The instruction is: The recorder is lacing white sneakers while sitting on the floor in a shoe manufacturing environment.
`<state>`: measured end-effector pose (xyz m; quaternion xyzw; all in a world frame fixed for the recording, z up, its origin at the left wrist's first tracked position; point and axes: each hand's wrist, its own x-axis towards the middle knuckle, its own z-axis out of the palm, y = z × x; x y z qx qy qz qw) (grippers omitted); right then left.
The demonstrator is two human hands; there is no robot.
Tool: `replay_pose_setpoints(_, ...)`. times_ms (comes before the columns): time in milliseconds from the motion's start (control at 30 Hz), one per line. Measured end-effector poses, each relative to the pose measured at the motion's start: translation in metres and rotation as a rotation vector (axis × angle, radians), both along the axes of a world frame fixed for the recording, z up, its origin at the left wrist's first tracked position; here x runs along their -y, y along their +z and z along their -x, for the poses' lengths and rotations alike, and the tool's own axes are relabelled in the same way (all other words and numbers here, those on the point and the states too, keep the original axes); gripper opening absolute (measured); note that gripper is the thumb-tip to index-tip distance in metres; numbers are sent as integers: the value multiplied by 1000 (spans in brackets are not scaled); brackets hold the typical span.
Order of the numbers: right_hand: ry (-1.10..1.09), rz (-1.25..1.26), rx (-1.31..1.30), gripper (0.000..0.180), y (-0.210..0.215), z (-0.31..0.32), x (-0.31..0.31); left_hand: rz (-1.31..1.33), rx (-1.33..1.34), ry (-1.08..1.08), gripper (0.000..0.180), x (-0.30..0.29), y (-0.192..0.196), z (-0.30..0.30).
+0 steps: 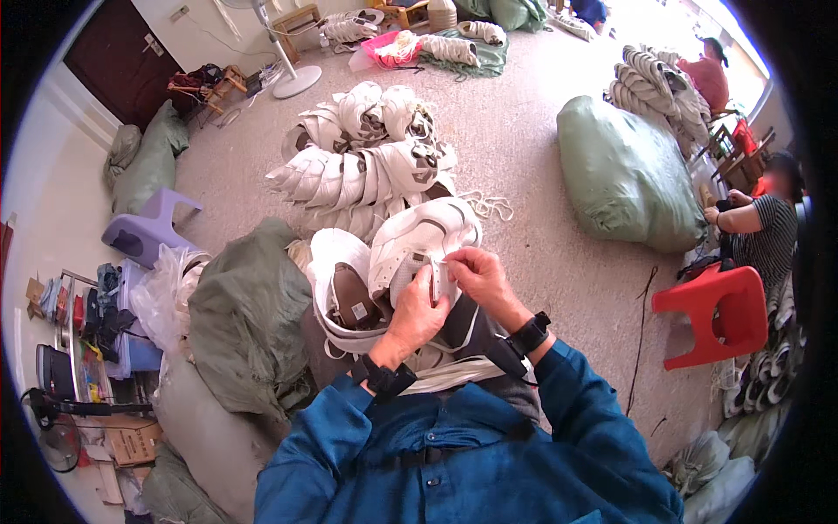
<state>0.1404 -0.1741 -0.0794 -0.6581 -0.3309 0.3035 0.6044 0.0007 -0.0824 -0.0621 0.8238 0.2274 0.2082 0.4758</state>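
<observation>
On my lap rests a white shoe upper (423, 234) with a row of eyelets along its opening edge. My left hand (419, 313) grips that edge, thumb up and fingers curled. Just right of it, my right hand (483, 278) is closed in a pinch at the eyelets; what sits between its fingertips is too small to make out. Against this upper, on the left, leans a second white shoe upper (325, 262) with a brown lining. A bundle of white shoelaces (454, 374) lies across my lap behind my wrists.
Ahead on the floor is a heap of nested white uppers (358, 179). Green sacks (244, 314) crowd my left, near a purple stool (153, 227). To the right are a large green sack (624, 175), a red stool (711, 314) and a seated person (764, 223). A fan (297, 80) stands farther back.
</observation>
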Motion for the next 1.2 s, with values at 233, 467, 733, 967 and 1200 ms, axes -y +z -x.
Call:
replay_pose_setpoints(233,47,-17,684,10,41,-7,-2,-12,-90,-23,38,1,19,2)
replay_pose_setpoints(467,314,147,1000,6,65,-17,-7,-4,-118,11,37,5,17,2)
replay_pose_setpoints(733,492,137,1211,7,75,-23,-21,-78,-78,-8,38,3,12,3)
replay_pose_setpoints(967,508,165,1022,10,72,-33,-20,-154,-77,-44,37,7,10,1)
replay_pose_setpoints(1200,489,146,1079,8,68,-27,-24,-183,-42,-34,35,6,3,1)
